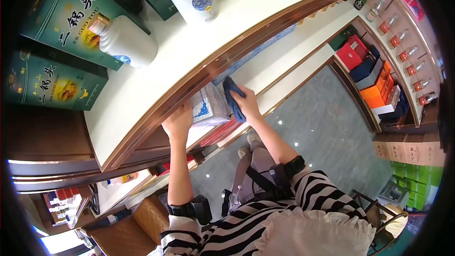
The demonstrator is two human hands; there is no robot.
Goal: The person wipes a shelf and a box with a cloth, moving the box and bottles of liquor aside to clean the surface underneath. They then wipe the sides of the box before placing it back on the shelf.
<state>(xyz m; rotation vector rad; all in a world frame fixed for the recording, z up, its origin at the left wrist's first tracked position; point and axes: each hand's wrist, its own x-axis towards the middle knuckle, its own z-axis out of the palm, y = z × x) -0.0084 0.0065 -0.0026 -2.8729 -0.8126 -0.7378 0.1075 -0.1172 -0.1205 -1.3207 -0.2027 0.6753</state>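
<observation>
A white and blue patterned box (208, 106) sits on the lower shelf, partly under the curved shelf edge above it. My left hand (177, 122) grips this box at its left side, and some of its fingers are hidden. In my right hand (247, 103) is a folded dark blue cloth (233, 99), held against the right end of the box. Beyond the cloth, another long blue patterned box (256, 52) lies along the same shelf.
Overhead, the curved white shelf (142, 92) carries green boxes (71, 16) and white bottles (128, 42). Clear bottles (398, 39) line a rack at right. A shelf compartment holds red and orange boxes (379, 90). A brown chair (125, 230) stands lower left.
</observation>
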